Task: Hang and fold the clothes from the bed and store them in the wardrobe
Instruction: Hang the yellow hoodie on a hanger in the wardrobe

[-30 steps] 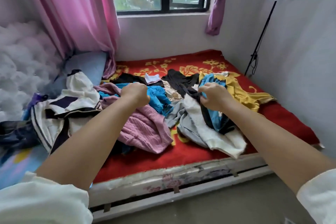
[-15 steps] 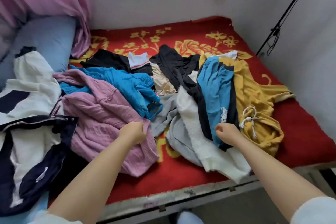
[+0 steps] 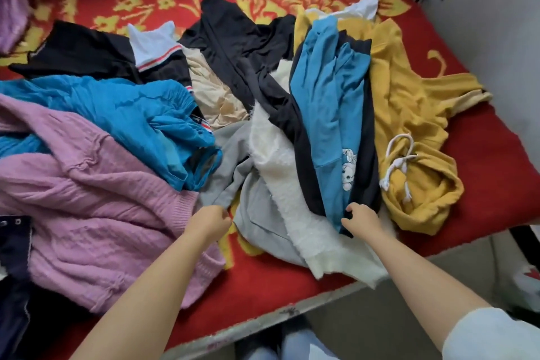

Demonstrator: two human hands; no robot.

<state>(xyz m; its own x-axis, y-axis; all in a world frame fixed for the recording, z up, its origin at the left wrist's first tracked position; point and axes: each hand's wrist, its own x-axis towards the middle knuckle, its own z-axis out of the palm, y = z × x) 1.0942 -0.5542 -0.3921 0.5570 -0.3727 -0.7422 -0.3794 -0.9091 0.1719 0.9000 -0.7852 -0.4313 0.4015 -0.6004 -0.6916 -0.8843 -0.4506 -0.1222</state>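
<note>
- Two hands have come back from mid-pile to its near edge: left hand pinches the grey soft garment, right hand grips the blue-and-black cartoon-print garment.
- Both garments lie on the red flowered bed, right of the pink knitted sweater.
- Sorting has barely begun.

- A heap of clothes is spread across the bed.
- A knitted sweater is laid at the left, with a ribbed top just behind it.
- A hoodie is set at the right.
- Between them, a cartoon-print garment is draped over a fleecy piece.
</note>
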